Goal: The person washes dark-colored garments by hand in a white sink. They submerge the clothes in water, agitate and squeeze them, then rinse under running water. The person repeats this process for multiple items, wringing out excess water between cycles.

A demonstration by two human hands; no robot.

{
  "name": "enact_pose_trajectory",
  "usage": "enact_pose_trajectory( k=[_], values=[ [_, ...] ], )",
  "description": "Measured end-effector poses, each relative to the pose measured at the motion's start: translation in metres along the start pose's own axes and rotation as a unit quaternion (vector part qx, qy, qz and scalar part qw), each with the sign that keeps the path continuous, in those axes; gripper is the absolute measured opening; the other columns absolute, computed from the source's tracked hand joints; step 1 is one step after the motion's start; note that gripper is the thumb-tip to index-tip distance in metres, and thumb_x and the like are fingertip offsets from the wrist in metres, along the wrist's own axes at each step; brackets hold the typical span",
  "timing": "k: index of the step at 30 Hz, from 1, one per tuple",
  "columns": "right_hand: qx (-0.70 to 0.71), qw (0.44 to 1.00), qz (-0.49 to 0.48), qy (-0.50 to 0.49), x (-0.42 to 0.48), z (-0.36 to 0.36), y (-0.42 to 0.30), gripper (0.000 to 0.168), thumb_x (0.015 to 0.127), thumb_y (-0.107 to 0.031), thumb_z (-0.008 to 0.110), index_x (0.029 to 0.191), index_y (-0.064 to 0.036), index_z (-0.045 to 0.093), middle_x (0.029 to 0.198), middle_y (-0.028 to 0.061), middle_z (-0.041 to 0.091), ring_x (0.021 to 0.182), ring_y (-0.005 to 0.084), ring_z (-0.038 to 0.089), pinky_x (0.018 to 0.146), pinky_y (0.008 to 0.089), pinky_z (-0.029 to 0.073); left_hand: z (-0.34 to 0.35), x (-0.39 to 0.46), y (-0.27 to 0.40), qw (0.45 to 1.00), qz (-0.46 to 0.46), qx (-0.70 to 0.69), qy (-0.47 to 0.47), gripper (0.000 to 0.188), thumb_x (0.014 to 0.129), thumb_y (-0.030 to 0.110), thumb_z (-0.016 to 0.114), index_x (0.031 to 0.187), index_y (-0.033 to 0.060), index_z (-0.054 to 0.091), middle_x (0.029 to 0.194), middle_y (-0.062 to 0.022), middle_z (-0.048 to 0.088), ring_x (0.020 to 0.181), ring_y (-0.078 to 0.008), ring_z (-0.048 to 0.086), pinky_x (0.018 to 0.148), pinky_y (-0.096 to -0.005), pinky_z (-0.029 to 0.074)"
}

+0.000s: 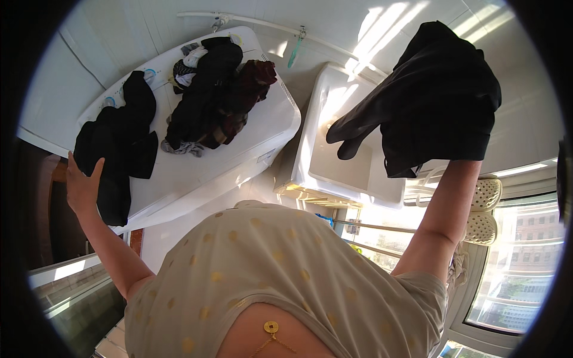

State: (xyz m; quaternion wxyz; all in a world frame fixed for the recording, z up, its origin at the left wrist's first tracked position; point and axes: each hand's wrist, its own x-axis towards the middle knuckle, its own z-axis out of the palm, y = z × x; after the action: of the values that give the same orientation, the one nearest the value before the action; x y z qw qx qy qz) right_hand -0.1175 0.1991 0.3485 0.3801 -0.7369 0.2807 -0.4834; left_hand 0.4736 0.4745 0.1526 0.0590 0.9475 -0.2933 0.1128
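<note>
My left hand has its thumb and fingers apart at the near left edge of a black garment. I cannot tell whether it touches the cloth. That garment lies over the left end of a white washing machine, near its dials. On the right, my forearm goes up into another black garment, raised over a white laundry sink. The cloth covers my right hand, so its grip is hidden. Two narrow ends of this garment hang towards the basin.
Dark clothes, a dark red patterned garment and grey socks lie heaped on the machine. A white pipe with a tap runs along the wall. Cream perforated clogs stand by the window.
</note>
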Motion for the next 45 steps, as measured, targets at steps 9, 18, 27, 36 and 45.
enact_pose_trajectory(
  k=[9,18,27,36,45],
  values=[
    [0.302,0.915,0.23,0.141,-0.091,-0.063,0.23,0.038,0.092,-0.03,0.054,0.119,-0.003,0.056,0.112,0.008,0.062,0.097,0.0174,0.06,0.086,0.0327,0.049,-0.033,-0.09,0.208,0.919,0.276,-0.272,0.069,0.045,0.086,0.027,0.065,0.128,0.0149,0.053,0.129,-0.0091,0.053,0.117,-0.0266,0.053,0.098,-0.036,0.042],
    [-0.352,0.883,0.31,-0.002,-0.254,-0.167,0.406,0.032,0.077,-0.001,0.056,0.107,-0.011,0.057,0.105,0.0181,0.063,0.104,0.0362,0.057,0.086,0.0385,0.046,0.01,-0.182,0.322,0.883,0.359,-0.247,-0.172,0.046,0.079,0.018,0.07,0.123,0.0103,0.057,0.113,-0.0103,0.064,0.1,-0.0237,0.061,0.082,-0.0313,0.049],
    [-0.453,0.765,0.393,-0.234,-0.274,-0.121,0.387,0.046,0.077,-0.005,0.059,0.122,-0.003,0.049,0.122,0.0177,0.054,0.108,0.0367,0.054,0.09,0.043,0.046,0.06,-0.216,0.426,0.734,0.469,-0.309,-0.382,0.045,0.08,0.023,0.069,0.121,0.009,0.057,0.124,-0.0106,0.056,0.101,-0.0269,0.06,0.082,-0.0341,0.049],
    [-0.406,0.782,0.468,-0.066,-0.229,-0.152,0.422,0.097,0.069,-0.054,0.072,0.145,-0.013,0.029,0.149,0.0226,0.021,0.135,0.0367,0.028,0.109,0.0417,0.028,0.216,-0.267,0.582,0.733,0.441,-0.237,-0.461,0.087,0.075,0.059,0.066,0.144,0.0181,0.031,0.153,-0.0193,0.009,0.136,-0.0397,0.021,0.105,-0.0455,0.033],
    [-0.459,0.703,0.524,-0.147,-0.2,-0.087,0.555,0.109,0.063,-0.063,0.071,0.149,-0.031,0.013,0.155,0.0148,-0.006,0.14,0.0451,0.002,0.105,0.0656,0.017,0.328,-0.314,0.699,0.839,0.272,-0.08,-0.464,0.098,0.071,0.079,0.05,0.149,0.0328,0.01,0.155,-0.0126,-0.006,0.14,-0.0428,0.002,0.106,-0.061,0.023]
  ],
)
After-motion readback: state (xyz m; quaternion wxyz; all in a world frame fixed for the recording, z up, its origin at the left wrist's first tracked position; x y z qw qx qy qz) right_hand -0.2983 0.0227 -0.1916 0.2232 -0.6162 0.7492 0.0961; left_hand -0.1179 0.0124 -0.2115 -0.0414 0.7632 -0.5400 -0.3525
